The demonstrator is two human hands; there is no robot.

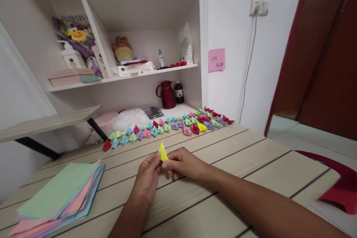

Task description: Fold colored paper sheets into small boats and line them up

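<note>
A small folded piece of yellow paper (163, 152) is pinched between both hands just above the table. My left hand (149, 174) grips its left lower edge with thumb and fingers. From the other side my right hand (182, 163) holds the right lower corner, thumb on the near face. The paper's pointed tip stands upward, and its lower folds are partly covered by the fingers. Beyond the hands, rows of small folded paper boats (147, 134) in several colours stand along the back of the table, a yellow boat (202, 127) among them.
A stack of coloured paper sheets (58, 193) lies on the slatted table (223, 208) at the left. A small raised wooden shelf (50, 122) stands behind it. At the back are a red jug (168, 96) and a dark bottle (179, 93). A red stool (341, 189) is beyond the right edge.
</note>
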